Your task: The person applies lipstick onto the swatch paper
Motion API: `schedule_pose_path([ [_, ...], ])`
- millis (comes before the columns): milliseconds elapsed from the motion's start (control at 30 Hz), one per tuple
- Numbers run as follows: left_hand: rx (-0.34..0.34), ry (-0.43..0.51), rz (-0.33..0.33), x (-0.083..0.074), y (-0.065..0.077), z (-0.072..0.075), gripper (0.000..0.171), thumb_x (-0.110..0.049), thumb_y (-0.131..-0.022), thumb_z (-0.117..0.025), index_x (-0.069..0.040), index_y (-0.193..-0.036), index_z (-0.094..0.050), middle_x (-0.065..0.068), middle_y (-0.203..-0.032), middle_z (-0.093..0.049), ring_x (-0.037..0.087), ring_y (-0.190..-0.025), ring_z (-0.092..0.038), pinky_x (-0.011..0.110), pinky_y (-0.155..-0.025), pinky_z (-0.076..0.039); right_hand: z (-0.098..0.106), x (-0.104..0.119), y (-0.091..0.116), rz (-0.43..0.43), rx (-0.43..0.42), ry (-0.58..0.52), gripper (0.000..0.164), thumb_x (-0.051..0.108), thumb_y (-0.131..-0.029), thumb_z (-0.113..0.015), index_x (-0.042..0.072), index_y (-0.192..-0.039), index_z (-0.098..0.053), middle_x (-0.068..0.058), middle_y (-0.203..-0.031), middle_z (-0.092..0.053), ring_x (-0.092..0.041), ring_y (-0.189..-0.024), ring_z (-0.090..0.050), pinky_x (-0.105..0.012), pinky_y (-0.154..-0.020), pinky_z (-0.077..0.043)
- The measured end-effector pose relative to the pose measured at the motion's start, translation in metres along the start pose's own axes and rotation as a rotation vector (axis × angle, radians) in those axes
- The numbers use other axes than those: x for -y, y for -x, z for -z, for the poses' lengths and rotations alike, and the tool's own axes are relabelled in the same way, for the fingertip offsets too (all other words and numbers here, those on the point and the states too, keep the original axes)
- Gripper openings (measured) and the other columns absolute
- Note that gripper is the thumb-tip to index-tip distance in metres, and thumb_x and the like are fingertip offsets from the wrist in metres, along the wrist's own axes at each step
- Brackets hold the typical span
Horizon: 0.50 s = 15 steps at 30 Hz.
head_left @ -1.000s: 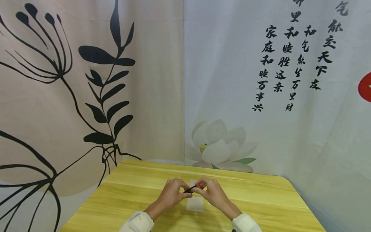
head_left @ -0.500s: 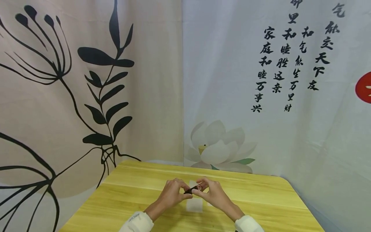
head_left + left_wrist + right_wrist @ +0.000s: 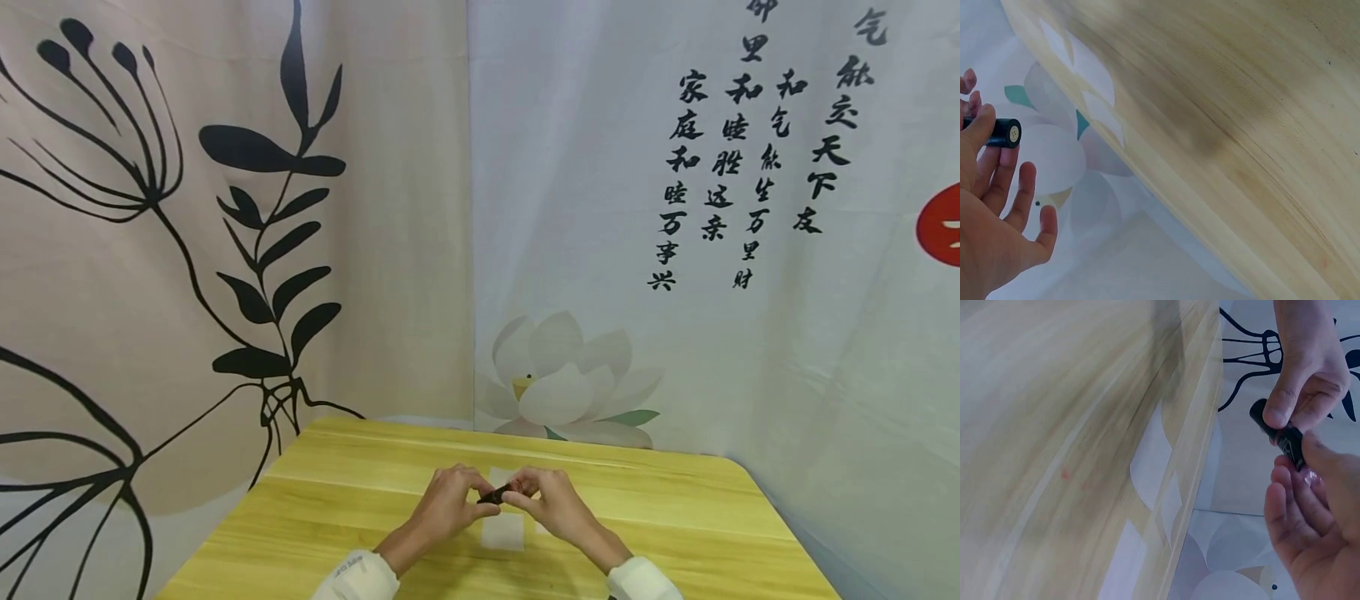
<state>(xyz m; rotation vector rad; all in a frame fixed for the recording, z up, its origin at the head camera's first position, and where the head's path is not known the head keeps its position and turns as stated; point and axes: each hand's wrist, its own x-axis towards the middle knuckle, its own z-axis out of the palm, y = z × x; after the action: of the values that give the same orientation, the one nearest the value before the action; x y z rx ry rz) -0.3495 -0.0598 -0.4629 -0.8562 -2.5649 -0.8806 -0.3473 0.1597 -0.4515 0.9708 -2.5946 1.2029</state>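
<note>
Left hand (image 3: pixel 447 506) pinches the eight-o'clock end of a black, plastic-looking tube (image 3: pixel 495 495), right hand (image 3: pixel 557 505) its two-o'clock end; steady, aligned grips seem best.

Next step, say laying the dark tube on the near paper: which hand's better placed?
Left, probably. The left hand pinches the dark tube along its body; the right hand is only at the opposite end. Both are above the white paper, so reach hardly decides it.
</note>
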Motion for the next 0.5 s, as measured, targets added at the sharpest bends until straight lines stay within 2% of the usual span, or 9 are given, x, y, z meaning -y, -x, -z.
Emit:
schedule_pose_path([
  [100, 0.000, 0.004, -0.009, 0.0008, 0.0003, 0.0002, 0.015, -0.042, -0.079, -0.075, -0.030, -0.087, -0.075, -0.022, -0.089, -0.065, 0.008, -0.089, -0.058, 0.045, -0.082, -0.040, 0.0003, -0.0036, -0.0006, 0.061, 0.008, 0.019, 0.020, 0.028, -0.091, -0.065, 0.017, -0.109, -0.065, 0.006, -0.095, -0.068, -0.008, -0.082, -0.064, -0.024, -0.070, -0.053],
  [167, 0.001, 0.007, -0.007, 0.0009, 0.0006, 0.0001, 0.013, -0.040, -0.079, -0.076, -0.031, -0.087, -0.075, -0.022, -0.089, -0.065, 0.008, -0.089, -0.057, 0.046, -0.083, -0.040, 0.0000, -0.0036, -0.0002, 0.068, 0.012, 0.020, 0.024, 0.028, -0.092, -0.065, 0.016, -0.112, -0.064, 0.006, -0.096, -0.068, -0.008, -0.083, -0.064, -0.025, -0.070, -0.053],
  [233, -0.001, 0.011, -0.005, 0.0009, 0.0007, -0.0002, 0.010, -0.038, -0.079, -0.077, -0.032, -0.086, -0.074, -0.022, -0.087, -0.064, 0.008, -0.089, -0.057, 0.049, -0.085, -0.040, -0.0008, -0.0021, 0.0005, 0.045, 0.011, 0.019, 0.029, 0.033, -0.092, -0.064, 0.015, -0.114, -0.062, 0.005, -0.096, -0.067, -0.009, -0.082, -0.063, -0.025, -0.069, -0.053],
  [367, -0.012, 0.019, -0.014, 0.0005, 0.0003, -0.0013, 0.007, -0.036, -0.078, -0.078, -0.034, -0.084, -0.074, -0.024, -0.082, -0.063, 0.007, -0.085, -0.058, 0.050, -0.087, -0.042, -0.0025, 0.0025, 0.0000, -0.060, 0.002, 0.006, 0.035, 0.047, -0.091, -0.062, 0.018, -0.111, -0.061, 0.007, -0.092, -0.065, -0.008, -0.077, -0.062, -0.025, -0.066, -0.051],
  [500, -0.011, 0.027, -0.024, -0.0016, -0.0001, -0.0022, 0.008, -0.043, -0.078, -0.075, -0.036, -0.082, -0.073, -0.024, -0.080, -0.062, 0.009, -0.084, -0.059, 0.050, -0.086, -0.042, -0.0047, 0.0039, -0.0029, -0.097, -0.020, 0.019, 0.027, 0.046, -0.090, -0.062, 0.021, -0.097, -0.063, 0.007, -0.083, -0.065, -0.007, -0.063, -0.058, -0.024, -0.057, -0.049],
])
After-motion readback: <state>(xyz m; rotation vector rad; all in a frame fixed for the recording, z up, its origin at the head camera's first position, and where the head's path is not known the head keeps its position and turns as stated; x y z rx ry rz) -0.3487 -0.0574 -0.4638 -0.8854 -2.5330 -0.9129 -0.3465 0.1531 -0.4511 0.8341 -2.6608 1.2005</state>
